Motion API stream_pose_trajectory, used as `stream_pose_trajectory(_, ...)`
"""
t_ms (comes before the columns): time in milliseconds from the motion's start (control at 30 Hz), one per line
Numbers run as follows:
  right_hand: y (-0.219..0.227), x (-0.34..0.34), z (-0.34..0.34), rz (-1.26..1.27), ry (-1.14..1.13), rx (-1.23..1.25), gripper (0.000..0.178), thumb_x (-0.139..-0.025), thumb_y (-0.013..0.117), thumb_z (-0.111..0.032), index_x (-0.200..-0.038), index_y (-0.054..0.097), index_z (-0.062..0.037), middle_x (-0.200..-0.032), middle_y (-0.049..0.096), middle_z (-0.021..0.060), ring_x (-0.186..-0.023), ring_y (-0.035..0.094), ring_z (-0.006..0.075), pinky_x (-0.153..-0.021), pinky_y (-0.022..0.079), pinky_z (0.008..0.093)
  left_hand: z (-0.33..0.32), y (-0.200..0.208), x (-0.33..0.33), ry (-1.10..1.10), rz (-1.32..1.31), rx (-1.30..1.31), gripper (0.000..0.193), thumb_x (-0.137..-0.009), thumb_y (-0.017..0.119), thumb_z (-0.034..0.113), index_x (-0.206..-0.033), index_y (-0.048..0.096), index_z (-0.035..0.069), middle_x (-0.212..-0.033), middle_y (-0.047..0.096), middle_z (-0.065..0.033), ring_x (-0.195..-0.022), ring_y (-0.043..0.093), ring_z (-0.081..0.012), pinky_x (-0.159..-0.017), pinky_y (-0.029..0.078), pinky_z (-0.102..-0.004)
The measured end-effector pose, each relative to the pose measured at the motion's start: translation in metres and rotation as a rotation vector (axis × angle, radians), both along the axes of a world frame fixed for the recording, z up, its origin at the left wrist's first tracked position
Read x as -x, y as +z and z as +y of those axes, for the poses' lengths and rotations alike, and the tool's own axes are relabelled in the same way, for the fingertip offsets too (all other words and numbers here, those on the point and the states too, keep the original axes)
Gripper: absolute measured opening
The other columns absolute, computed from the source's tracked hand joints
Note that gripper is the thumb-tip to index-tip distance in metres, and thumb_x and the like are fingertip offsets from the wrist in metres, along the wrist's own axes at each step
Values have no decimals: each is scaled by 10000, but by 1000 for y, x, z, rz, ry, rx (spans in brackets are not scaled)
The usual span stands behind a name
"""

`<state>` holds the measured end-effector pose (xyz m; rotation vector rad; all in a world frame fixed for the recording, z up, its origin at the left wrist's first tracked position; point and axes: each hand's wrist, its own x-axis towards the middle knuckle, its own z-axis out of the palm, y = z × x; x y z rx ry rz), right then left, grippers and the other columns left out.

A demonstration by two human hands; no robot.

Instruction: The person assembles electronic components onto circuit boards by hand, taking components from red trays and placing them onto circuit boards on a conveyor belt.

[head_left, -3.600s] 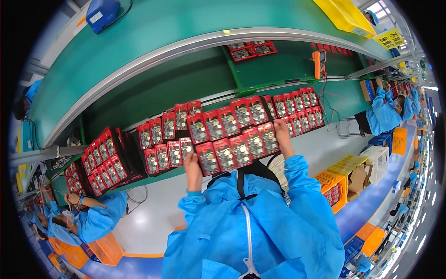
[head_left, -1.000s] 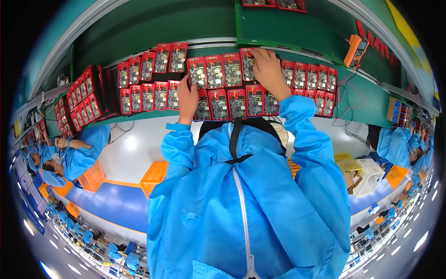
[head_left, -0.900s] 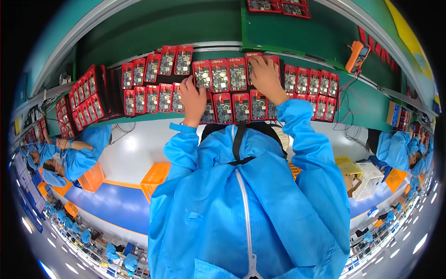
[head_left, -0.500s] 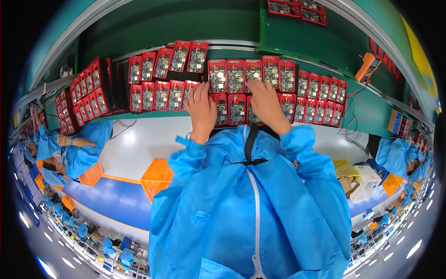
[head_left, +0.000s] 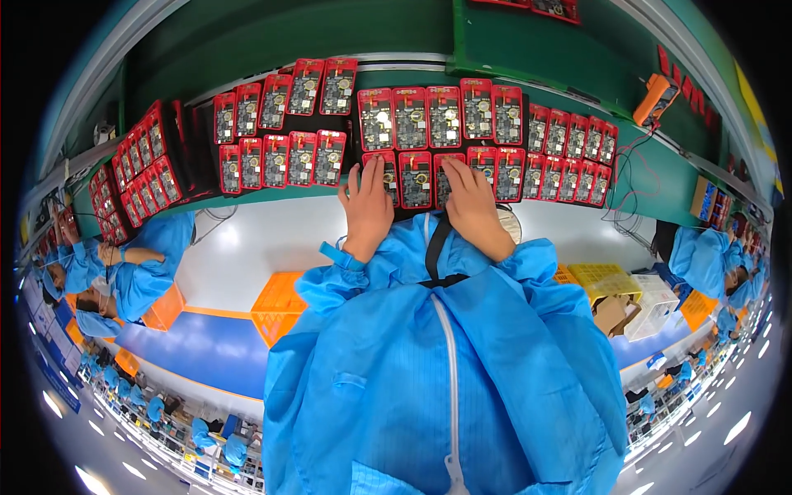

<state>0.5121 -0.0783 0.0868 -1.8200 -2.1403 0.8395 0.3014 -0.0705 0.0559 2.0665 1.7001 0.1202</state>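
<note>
Two rows of red-framed circuit boards [head_left: 415, 179] lie in a black tray in front of me. My left hand [head_left: 369, 213] rests its fingertips on the leftmost board [head_left: 391, 178] of the near row, fingers somewhat apart. Over the third board [head_left: 442, 186] of that row lies my right hand [head_left: 473, 208], its fingers stretched out and covering much of it. Neither hand has anything lifted. In the far row, several boards [head_left: 410, 118] show round gold-coloured parts and stand uncovered. What lies beneath my fingertips is hidden.
Similar trays of red-framed boards [head_left: 320, 157] flank mine on the green bench [head_left: 289, 33]. An orange handheld meter [head_left: 657, 100] with thin cables stands at the far right. Orange [head_left: 279, 307] and yellow [head_left: 606, 280] crates sit beyond my sides. Co-workers in blue [head_left: 136, 264] are at both sides.
My right hand has come back from the far row to the near row. My left hand has shifted slightly right, onto the near row's first board. The whole view has tilted a little.
</note>
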Motion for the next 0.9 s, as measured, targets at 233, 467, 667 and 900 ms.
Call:
stream_pose_trajectory(233,-9,-4,-3,-79,-15,-15,631,-737,586,-38,-1352,444,-20,-1369,427,109,-1090,460,333,-921,425,432,3,5,-4,9,-2,22,665,-797,554,90,-1437,375,113,-1438,390,-73,-1304,350,-340,-1049,261,-513)
stream_pose_trajectory(467,-4,-13,-5,18,-87,-26,570,-773,560,-18,-1335,464,-39,-1294,452,140,-1083,467,354,-927,417,443,4,5,-3,-24,55,10,695,-799,587,105,-1450,345,84,-1445,373,-73,-1300,349,-342,-1012,288,-554)
stream_pose_trajectory(667,-11,-34,-19,-1,-195,-59,580,-783,538,-7,-1354,449,-39,-1310,460,145,-1064,466,363,-937,409,440,4,0,1,-71,70,-9,687,-804,597,118,-1445,350,85,-1448,370,-80,-1314,342,-348,-1009,291,-572)
stream_pose_trajectory(900,-20,-42,-14,-101,-185,-67,639,-773,543,-19,-1398,420,-71,-1406,433,72,-1044,462,329,-931,413,419,7,0,-4,-97,116,-27,660,-809,600,133,-1426,372,77,-1433,381,-89,-1310,348,-344,-1012,289,-561)
